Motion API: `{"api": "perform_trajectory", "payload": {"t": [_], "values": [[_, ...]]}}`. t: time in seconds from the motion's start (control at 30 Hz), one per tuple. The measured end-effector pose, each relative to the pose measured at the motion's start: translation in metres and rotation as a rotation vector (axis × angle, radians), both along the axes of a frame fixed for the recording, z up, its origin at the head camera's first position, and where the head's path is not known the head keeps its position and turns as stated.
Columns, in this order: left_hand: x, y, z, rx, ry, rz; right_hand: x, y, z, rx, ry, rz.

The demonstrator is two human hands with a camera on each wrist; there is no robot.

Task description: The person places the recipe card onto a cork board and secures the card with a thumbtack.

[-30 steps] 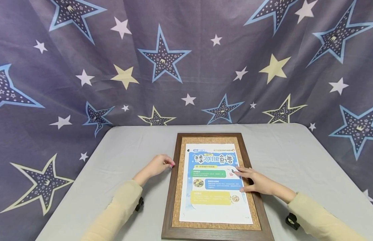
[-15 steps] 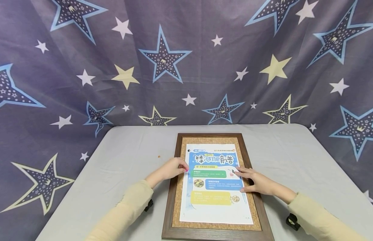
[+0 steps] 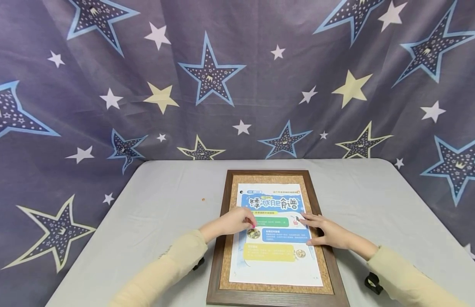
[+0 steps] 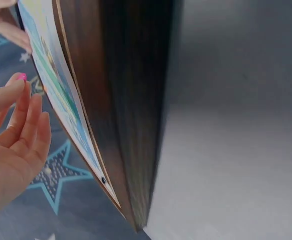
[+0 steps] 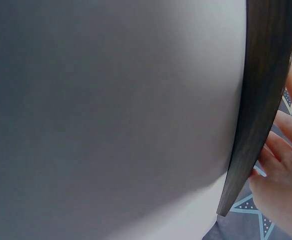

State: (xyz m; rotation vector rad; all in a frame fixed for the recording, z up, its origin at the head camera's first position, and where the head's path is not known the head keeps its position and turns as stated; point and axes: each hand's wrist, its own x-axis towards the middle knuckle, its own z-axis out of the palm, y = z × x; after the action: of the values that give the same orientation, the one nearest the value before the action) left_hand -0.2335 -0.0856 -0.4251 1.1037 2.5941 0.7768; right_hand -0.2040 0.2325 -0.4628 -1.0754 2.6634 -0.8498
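A printed paper sheet (image 3: 276, 273) with coloured text blocks lies on a cork board (image 3: 231, 260) in a brown wooden frame (image 3: 276, 297). My left hand (image 3: 233, 221) pinches a small pink push pin (image 4: 21, 76) between thumb and forefinger, over the left part of the sheet. In the left wrist view, the other fingers of that hand are loosely bent. My right hand (image 3: 331, 233) rests across the frame's right side, its spread fingertips on the sheet's right edge. A black pin (image 3: 241, 192) sits in the sheet's upper left corner, an orange pin (image 3: 298, 192) in its upper right.
Beneath the board is a table with a pale grey cover (image 3: 176, 187). A tiny orange thing (image 3: 203, 199) lies on it, left of the frame. Behind the table hangs a dark curtain (image 3: 256, 85) patterned with stars.
My left hand has moved right, from beside the frame's left edge to over the sheet, carrying the pink push pin. The tiny orange thing on the table came into sight. My right hand stays put.
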Motion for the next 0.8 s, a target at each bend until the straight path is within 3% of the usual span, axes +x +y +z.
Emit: {"api": "perform_trajectory", "payload": {"t": [0.33, 0.8], "values": [[0.012, 0.027, 0.007, -0.024, -0.065, -0.045, 0.0, 0.001, -0.001, 0.002, -0.014, -0.003], [0.027, 0.059, 0.002, -0.02, -0.085, -0.124, -0.001, 0.0, -0.002, -0.006, 0.016, 0.002]]}}
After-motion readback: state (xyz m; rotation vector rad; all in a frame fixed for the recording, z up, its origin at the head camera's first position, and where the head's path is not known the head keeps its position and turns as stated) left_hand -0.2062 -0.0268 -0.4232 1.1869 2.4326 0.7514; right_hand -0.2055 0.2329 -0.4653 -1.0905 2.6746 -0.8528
